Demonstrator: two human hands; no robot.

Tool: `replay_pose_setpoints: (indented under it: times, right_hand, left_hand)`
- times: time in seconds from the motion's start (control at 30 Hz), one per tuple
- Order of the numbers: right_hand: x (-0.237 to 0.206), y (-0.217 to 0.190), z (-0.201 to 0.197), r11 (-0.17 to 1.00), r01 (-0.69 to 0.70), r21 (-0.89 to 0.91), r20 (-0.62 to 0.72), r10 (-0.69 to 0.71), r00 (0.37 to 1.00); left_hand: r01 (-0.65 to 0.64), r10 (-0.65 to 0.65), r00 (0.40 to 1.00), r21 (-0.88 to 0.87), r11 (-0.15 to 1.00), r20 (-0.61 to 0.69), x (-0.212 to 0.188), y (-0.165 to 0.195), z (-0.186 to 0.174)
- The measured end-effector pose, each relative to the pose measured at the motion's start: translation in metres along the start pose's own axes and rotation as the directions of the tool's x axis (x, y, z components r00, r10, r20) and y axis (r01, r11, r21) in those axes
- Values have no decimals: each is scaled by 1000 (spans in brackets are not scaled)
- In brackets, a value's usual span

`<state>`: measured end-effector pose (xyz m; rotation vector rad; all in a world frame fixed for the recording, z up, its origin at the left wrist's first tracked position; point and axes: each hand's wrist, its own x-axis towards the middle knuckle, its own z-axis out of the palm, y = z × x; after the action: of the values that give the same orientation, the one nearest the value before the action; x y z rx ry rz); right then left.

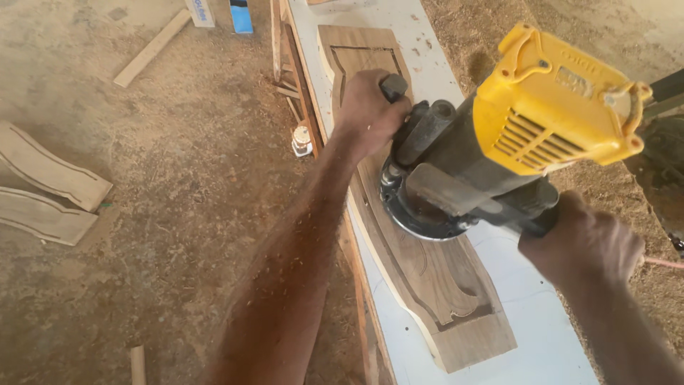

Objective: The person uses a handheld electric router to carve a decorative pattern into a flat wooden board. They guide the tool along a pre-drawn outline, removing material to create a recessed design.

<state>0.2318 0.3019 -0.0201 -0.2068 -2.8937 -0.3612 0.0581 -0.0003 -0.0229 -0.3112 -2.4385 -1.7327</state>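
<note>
Two hands on one yellow-topped router (484, 157): left hand (367, 110) wrapped tight round far side handle, right hand (584, 242) clenched on near handle. Router base planted mid-length on one carved wooden panel (442, 285) along white bench (541, 335) left edge. Two more curved boards (46, 189) on sawdust floor.

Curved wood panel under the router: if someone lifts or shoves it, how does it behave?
The wood panel looks thick and solid, so likely stiff and fairly heavy. It lies flat on the smooth white benchtop with no clamp in view, so it may slide if pushed. Flat shape: unlikely to roll or tip.
</note>
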Motion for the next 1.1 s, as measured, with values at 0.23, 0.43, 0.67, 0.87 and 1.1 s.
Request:
replay_pose_setpoints:
  times: [0.23, 0.43, 0.67, 0.87, 1.1]
  right_hand:
    - [15, -5, 4, 999, -33, -10, 86, 33, 996]
    - [26, -6, 4, 999, 36, -6, 30, -36, 999]
    - [31, 1, -11, 999, 39, 5, 74, -40, 996]
    - [33, 4, -9, 999, -1, -38, 197, 8, 980]
    - [38, 12, 2, 999, -1, -48, 218, 11, 976]
  left_hand:
    - [42, -40, 999, 88, 995, -23, 1, -2, -5]
    - [-111, 119, 981, 64, 992, -150, -10, -5, -17]
    - [-58, 61, 986, 20, 998, -157, -18, 7, -9]
    - [105, -102, 994, 60, 993, -43, -26, 15, -10]
    - [-12, 21, 997, 130, 991, -71, -27, 12, -4]
